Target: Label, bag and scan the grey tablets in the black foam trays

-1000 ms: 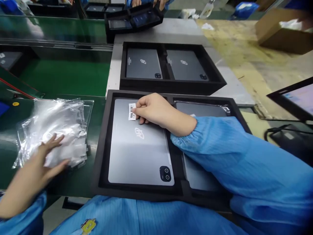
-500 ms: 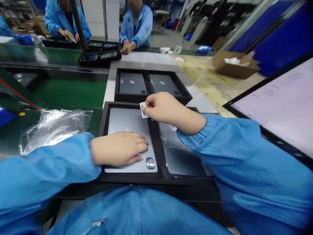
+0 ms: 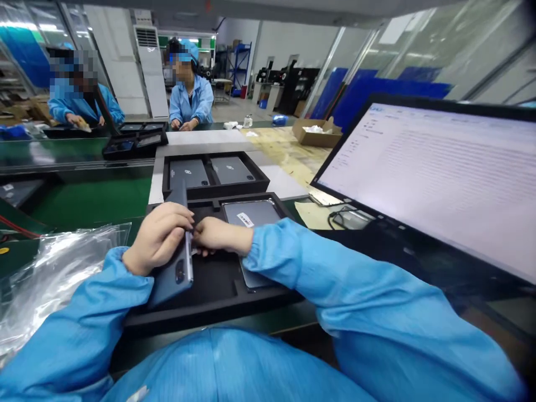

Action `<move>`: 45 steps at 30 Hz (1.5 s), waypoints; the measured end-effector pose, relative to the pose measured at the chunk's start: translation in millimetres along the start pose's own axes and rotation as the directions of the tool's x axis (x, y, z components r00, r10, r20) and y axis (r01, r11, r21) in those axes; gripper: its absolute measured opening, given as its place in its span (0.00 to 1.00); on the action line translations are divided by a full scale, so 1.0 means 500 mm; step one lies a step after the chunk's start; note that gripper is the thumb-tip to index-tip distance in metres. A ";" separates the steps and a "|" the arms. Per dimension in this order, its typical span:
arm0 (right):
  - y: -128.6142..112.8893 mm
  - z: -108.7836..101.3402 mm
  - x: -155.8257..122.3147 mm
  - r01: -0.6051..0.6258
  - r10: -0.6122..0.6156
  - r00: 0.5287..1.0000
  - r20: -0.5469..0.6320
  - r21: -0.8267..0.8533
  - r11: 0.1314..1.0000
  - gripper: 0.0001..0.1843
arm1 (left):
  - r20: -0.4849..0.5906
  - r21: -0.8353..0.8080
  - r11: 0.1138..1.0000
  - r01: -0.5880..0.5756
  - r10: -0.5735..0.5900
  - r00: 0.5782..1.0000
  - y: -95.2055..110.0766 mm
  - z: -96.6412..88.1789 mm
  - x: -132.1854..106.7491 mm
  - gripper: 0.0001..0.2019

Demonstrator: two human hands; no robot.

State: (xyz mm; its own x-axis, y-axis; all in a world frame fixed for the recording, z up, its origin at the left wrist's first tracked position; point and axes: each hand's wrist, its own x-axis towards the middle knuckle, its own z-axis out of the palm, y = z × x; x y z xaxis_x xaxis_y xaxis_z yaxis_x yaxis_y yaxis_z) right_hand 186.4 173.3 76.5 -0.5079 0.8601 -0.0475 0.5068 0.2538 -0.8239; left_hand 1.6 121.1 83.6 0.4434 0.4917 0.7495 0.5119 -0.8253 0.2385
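Note:
My left hand (image 3: 159,237) grips a grey tablet (image 3: 171,282), tilted up on its long edge out of the left compartment of a black foam tray (image 3: 213,285). The tablet's camera bump faces left. Close against its other side is my right hand (image 3: 220,233), fingers pinched, with a bit of white label (image 3: 195,251) showing beneath them; the fingertips are partly hidden. In the right compartment lies a second tablet (image 3: 268,210) in clear film, with a white barcode sticker (image 3: 245,219), partly covered by my right forearm.
Behind stands another black tray (image 3: 205,192) with two tablets. Clear plastic bags (image 3: 54,279) lie at left, a monitor (image 3: 439,173) stands at right, and a cable (image 3: 341,218) lies by it. A cardboard box (image 3: 317,134) is farther back. Two co-workers (image 3: 192,100) sit across the bench.
My left hand has lifted the tablet's right side from lying flat to tilted. My right hand has moved with the white label down to the tablet's raised edge. The view has tipped upward.

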 end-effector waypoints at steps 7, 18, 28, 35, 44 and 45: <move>-0.010 -0.048 -0.021 0.097 -0.107 0.991 -0.076 -0.126 0.987 0.16 | 0.123 0.064 0.998 0.015 -0.023 0.992 0.001 0.005 0.005 0.11; 0.152 -0.304 -0.307 -0.169 0.050 0.924 -0.378 -0.290 0.942 0.18 | 0.660 0.172 0.985 0.022 -0.132 0.740 0.012 0.124 0.054 0.17; 0.114 -0.273 -0.249 0.058 -0.154 0.913 -0.377 -0.255 0.965 0.14 | 0.746 0.359 0.905 0.231 -0.426 0.512 0.206 0.368 0.218 0.33; 0.115 -0.280 -0.178 0.080 -0.119 0.921 -0.372 -0.119 0.990 0.15 | 0.743 0.365 0.897 0.250 -0.442 0.503 0.122 0.311 0.202 0.17; 0.150 -0.264 -0.083 -0.235 0.265 0.943 -0.202 0.164 0.958 0.14 | 0.486 0.198 0.749 0.633 -0.636 0.600 0.032 0.118 0.072 0.18; 0.155 -0.251 -0.070 -0.255 0.283 0.946 -0.159 0.174 0.951 0.14 | 0.468 0.186 0.734 0.653 -0.651 0.598 0.026 0.101 0.055 0.20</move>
State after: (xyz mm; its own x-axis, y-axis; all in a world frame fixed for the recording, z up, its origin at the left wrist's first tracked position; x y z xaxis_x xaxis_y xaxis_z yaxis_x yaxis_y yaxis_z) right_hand 330.9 218.7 85.4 -0.2267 0.9556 -0.1881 0.4903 -0.0549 -0.8698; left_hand 57.7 137.9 76.2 0.2760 0.9611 0.0035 0.8024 -0.2325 0.5497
